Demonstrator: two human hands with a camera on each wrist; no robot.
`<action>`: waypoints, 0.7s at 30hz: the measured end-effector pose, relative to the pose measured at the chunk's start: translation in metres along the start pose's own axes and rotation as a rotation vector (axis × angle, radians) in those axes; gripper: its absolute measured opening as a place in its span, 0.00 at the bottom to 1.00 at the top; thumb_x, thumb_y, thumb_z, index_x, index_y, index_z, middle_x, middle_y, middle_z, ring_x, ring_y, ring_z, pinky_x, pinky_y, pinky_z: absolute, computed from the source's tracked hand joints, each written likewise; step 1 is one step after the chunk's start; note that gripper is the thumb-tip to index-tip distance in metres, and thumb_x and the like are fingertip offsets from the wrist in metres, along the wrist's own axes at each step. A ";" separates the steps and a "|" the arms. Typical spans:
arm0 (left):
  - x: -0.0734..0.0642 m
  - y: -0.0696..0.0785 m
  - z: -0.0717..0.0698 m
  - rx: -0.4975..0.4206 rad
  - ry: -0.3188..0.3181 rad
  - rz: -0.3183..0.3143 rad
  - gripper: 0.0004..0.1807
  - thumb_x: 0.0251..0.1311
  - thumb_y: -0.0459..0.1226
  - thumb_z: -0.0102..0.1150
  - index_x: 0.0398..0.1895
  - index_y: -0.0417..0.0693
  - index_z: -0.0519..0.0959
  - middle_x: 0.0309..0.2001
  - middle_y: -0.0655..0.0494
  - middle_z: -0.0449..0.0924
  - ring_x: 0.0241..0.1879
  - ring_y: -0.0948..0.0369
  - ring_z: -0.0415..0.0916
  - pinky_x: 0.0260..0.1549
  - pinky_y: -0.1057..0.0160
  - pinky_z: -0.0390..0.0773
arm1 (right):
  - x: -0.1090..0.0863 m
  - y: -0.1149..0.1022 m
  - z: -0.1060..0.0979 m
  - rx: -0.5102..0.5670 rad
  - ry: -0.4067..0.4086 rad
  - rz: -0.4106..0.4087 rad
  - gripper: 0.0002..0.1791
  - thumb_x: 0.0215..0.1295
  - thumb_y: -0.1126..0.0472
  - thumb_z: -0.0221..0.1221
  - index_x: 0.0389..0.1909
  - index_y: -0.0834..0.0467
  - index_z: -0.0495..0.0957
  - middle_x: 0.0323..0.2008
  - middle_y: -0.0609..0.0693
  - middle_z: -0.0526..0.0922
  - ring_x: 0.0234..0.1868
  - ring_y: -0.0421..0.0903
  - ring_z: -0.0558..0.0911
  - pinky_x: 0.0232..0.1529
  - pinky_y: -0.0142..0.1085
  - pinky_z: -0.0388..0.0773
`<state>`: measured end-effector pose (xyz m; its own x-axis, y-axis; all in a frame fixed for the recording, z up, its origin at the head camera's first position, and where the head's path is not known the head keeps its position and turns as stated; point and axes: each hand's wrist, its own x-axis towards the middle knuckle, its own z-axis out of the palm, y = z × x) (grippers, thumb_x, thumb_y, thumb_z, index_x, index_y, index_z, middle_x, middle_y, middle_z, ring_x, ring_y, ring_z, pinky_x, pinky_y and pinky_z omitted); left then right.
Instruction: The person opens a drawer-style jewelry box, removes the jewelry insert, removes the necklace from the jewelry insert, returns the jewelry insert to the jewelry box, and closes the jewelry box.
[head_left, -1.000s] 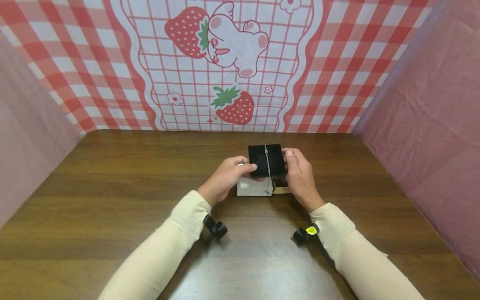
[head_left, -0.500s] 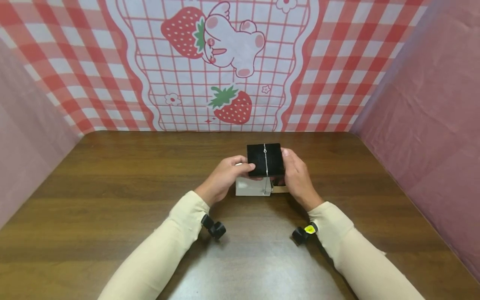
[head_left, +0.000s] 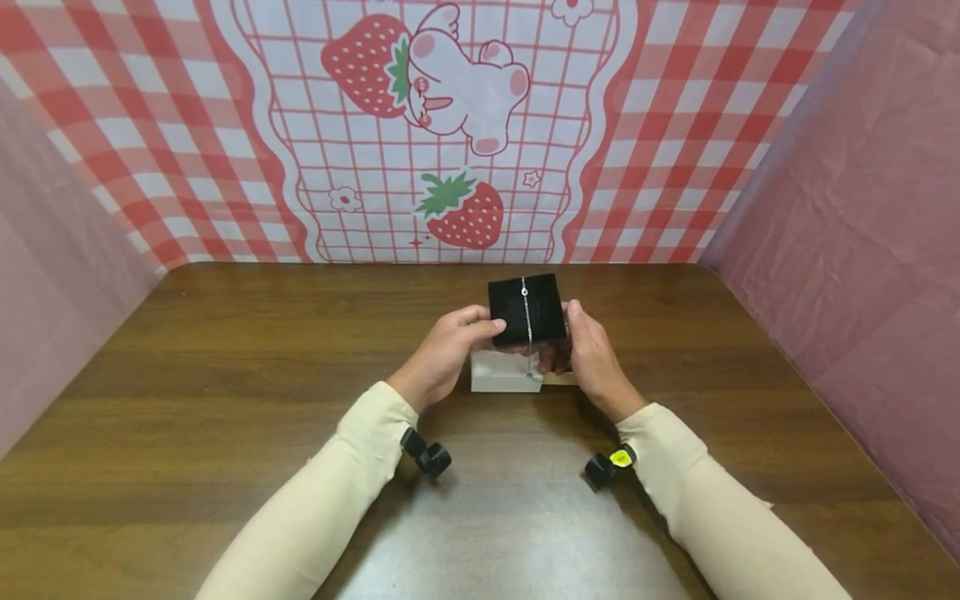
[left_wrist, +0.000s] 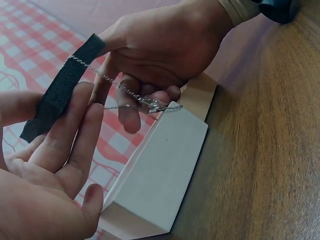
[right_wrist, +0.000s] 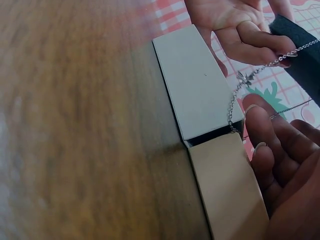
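Observation:
A square black velvet jewellery pad (head_left: 506, 308) is held tilted above two box pieces. My left hand (head_left: 442, 350) pinches its left edge, thumb on the top face and fingers underneath. A thin silver chain (head_left: 528, 321) runs across the pad, and its slack hangs below in a loop with a small charm (right_wrist: 244, 78). My right hand (head_left: 600, 362) is at the pad's right edge, thumb by the edge and fingers curled beneath, near the hanging chain. Below stand a white box piece (head_left: 504, 377) and, beside it on the right, a tan one (right_wrist: 227, 185).
The boxes stand on a brown wood-grain table (head_left: 262, 400). A red-and-white checked cloth (head_left: 675, 150) with strawberries hangs behind it. Pink cloth (head_left: 855, 250) closes off the sides.
The pad has risen slightly and tipped, its right side turned up a little, and the chain has moved with it. My right thumb has shifted slightly off the pad's edge.

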<state>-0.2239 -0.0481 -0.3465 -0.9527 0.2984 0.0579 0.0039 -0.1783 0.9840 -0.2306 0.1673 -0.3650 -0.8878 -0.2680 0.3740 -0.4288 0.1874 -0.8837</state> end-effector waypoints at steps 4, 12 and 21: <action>0.001 -0.001 0.001 -0.039 0.020 0.018 0.07 0.66 0.33 0.58 0.42 0.37 0.79 0.38 0.54 0.81 0.39 0.59 0.79 0.56 0.58 0.68 | 0.000 0.000 -0.001 0.014 -0.037 -0.008 0.34 0.81 0.40 0.28 0.46 0.62 0.74 0.29 0.64 0.85 0.19 0.58 0.79 0.17 0.43 0.73; 0.001 -0.002 0.002 -0.066 0.052 0.030 0.12 0.68 0.32 0.57 0.50 0.34 0.76 0.44 0.50 0.83 0.40 0.60 0.80 0.54 0.59 0.71 | 0.000 0.000 -0.001 0.002 -0.057 0.027 0.37 0.81 0.40 0.28 0.44 0.66 0.76 0.28 0.63 0.86 0.19 0.56 0.79 0.19 0.42 0.72; 0.002 -0.002 0.001 -0.097 0.073 0.034 0.13 0.71 0.32 0.55 0.55 0.35 0.74 0.45 0.38 0.85 0.42 0.56 0.86 0.62 0.57 0.70 | 0.000 -0.001 -0.001 0.005 -0.085 0.034 0.34 0.81 0.42 0.27 0.58 0.65 0.69 0.27 0.64 0.85 0.17 0.51 0.79 0.20 0.41 0.72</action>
<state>-0.2253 -0.0468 -0.3481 -0.9722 0.2217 0.0748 0.0104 -0.2786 0.9604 -0.2299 0.1685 -0.3635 -0.8844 -0.3412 0.3184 -0.3976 0.1936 -0.8969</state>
